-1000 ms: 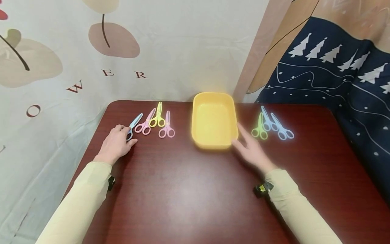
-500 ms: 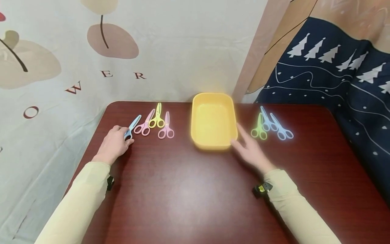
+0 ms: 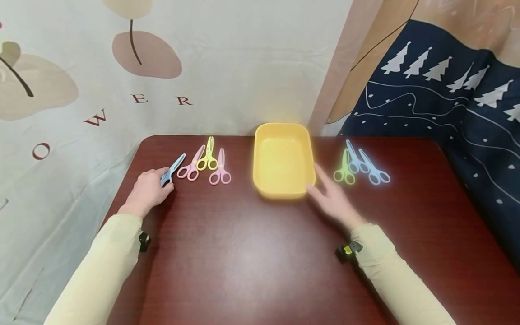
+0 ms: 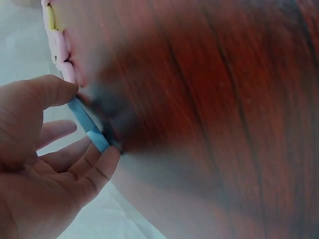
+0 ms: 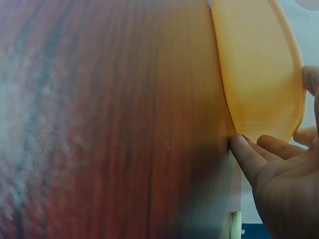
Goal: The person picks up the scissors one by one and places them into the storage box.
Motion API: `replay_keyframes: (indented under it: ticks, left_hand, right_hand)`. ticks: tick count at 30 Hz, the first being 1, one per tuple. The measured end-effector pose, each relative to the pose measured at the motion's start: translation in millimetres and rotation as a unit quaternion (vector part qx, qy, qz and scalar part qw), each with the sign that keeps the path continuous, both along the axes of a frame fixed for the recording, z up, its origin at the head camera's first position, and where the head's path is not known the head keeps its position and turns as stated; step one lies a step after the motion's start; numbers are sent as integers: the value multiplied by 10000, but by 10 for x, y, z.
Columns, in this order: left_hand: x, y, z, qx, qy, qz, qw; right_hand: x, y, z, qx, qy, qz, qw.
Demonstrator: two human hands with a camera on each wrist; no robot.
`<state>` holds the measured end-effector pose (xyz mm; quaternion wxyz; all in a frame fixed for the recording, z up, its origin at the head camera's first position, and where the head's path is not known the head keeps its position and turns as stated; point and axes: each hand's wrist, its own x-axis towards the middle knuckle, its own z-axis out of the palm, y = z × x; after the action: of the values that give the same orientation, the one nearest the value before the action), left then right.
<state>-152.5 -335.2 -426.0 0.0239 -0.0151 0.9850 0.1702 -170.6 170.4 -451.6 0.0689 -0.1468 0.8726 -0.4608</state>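
At the table's left side, my left hand (image 3: 144,192) pinches the handles of a pair of light-blue scissors (image 3: 174,169) between thumb and fingers. Their blades point to the back right. In the left wrist view the thumb and fingertips press on opposite ends of the blue handle (image 4: 87,121). My right hand (image 3: 335,201) touches the right side and near corner of a yellow plastic tray (image 3: 280,196) with extended fingers. The right wrist view has the tray's wall (image 5: 259,69) standing beside those fingers.
Pink scissors (image 3: 197,161), yellow scissors (image 3: 209,153) and more pink scissors (image 3: 221,165) lie right of the left hand. Green scissors (image 3: 345,164) and two blue pairs, including the outer blue scissors (image 3: 370,165), lie right of the tray. A printed curtain (image 3: 243,67) hangs behind the table.
My left hand has shifted slightly left, and more of the blue scissors' handles shows past the fingers. My right hand and the tray hold their place, apart from a small view shift.
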Motion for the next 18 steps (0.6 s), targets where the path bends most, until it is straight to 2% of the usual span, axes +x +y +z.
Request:
replay_keyframes:
  ticks: [7, 18]
  left_hand:
    - [29, 4, 28, 224, -48, 50, 9997]
    - [68, -27, 44, 321, 30, 100, 9994]
  right_hand:
    - [4, 9, 3, -10, -4, -19, 10000]
    - [6, -1, 28, -32, -59, -62, 10000]
